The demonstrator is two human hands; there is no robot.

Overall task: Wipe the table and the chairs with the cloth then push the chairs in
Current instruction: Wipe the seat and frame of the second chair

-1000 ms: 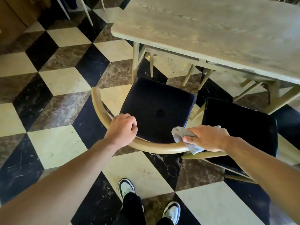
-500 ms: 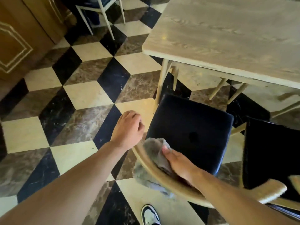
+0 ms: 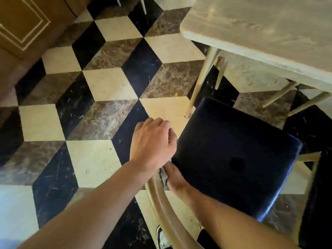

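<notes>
I see a marble floor (image 3: 107, 83) laid in cream, black and veined brown diamond tiles, forming a cube pattern; it fills the view out left of and beyond my left grip. Far off up-left of that grip stands a brown wooden cabinet panel (image 3: 25, 24) with a pale inlaid rectangular line. At the top, well beyond the grips, two thin white furniture legs (image 3: 142, 5) reach the tiles. Down near the bottom edge, below both grips, I make out a black-and-white sneaker (image 3: 161, 238) on the floor.

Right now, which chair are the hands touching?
The chair with the whole black seat showing; left hand and right hand are on its backrest. The other chair sits untouched at right.
</notes>
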